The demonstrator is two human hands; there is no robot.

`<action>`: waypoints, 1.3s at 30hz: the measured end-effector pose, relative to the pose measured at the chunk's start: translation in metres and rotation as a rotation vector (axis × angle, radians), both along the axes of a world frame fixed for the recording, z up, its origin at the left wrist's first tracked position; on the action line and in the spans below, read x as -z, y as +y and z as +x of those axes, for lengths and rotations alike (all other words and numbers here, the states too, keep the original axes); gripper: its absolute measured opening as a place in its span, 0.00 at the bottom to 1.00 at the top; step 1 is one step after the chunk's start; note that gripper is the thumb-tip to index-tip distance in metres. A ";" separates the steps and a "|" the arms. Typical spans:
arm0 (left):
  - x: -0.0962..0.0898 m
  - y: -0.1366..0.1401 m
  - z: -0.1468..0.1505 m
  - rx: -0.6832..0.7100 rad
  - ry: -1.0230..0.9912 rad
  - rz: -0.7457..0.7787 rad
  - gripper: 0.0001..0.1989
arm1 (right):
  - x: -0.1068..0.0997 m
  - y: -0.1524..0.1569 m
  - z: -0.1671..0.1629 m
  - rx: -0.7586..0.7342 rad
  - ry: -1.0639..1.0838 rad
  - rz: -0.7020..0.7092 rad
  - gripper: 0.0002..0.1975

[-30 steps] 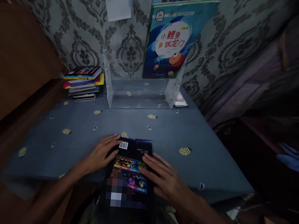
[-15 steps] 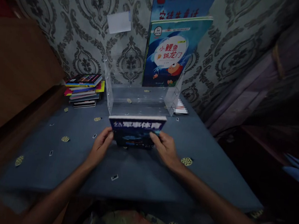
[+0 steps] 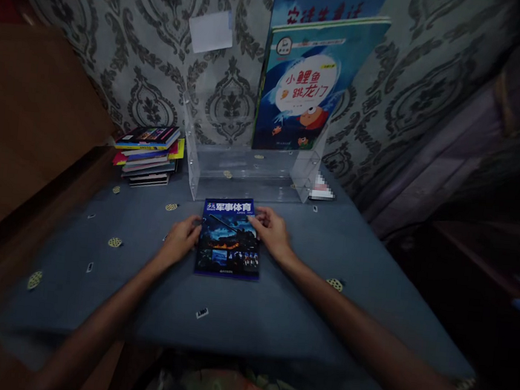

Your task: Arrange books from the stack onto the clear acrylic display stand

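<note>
A dark blue book [image 3: 230, 236] with a tank on its cover faces up on the blue tablecloth, or just above it. At its left edge is my left hand [image 3: 180, 236], with thumb and fingers curled against the side. My right hand [image 3: 273, 232] pinches the upper right edge, its thumb on the cover and the fingertips partly hidden. Just behind the book stands a clear acrylic book stand [image 3: 247, 185]. In the stand's right side lean a blue-green picture book [image 3: 298, 95] with a fish and, behind it, a taller blue book [image 3: 326, 3].
A stack of books [image 3: 149, 155] sits at the table's back left. A pixelated item [image 3: 322, 188] lies right of the stand. White paper [image 3: 211, 32] is on the patterned wall [image 3: 158, 58]. The tablecloth [image 3: 141, 306] drops at the near edge; a curtain [image 3: 447, 138] hangs at right.
The book has gone from tilted upright, top edge towards the stand, to lying about flat with its full cover showing. Both hands moved with it and rest at its sides.
</note>
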State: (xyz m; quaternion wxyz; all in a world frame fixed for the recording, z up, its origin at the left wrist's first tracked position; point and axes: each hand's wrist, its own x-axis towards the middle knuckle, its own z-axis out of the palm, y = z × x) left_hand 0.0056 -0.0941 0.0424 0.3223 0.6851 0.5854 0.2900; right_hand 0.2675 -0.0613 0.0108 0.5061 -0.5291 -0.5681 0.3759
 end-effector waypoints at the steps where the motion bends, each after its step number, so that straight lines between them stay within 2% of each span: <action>1: -0.002 -0.001 -0.001 0.015 0.124 0.045 0.16 | 0.003 0.001 0.002 0.011 -0.029 0.014 0.17; 4: -0.007 0.000 -0.002 0.043 0.394 0.135 0.14 | 0.006 0.000 0.006 -0.007 -0.127 0.089 0.12; 6: -0.010 0.004 -0.001 0.040 0.474 0.194 0.14 | 0.007 -0.003 0.006 -0.032 -0.179 0.136 0.10; 9: -0.009 0.016 0.001 0.072 0.485 0.343 0.14 | 0.006 -0.007 0.006 -0.049 -0.265 0.193 0.09; 13: 0.004 0.036 0.005 0.159 0.411 0.481 0.16 | 0.004 -0.008 0.007 -0.083 -0.371 0.231 0.10; 20: 0.031 0.051 0.003 0.169 0.431 0.496 0.19 | 0.001 -0.009 0.005 -0.162 -0.563 0.373 0.14; 26: 0.034 0.049 0.004 0.162 0.470 0.507 0.19 | -0.012 0.003 -0.015 -0.351 -0.776 0.430 0.18; 31: 0.033 0.049 0.004 0.175 0.496 0.518 0.19 | -0.021 0.012 -0.036 -0.525 -0.874 0.383 0.21; 34: 0.032 0.049 0.004 0.184 0.513 0.535 0.19 | -0.020 0.013 -0.038 -0.541 -0.907 0.367 0.22; 39: 0.030 0.050 0.003 0.199 0.536 0.551 0.19 | -0.013 0.014 -0.015 -0.439 -0.908 0.317 0.22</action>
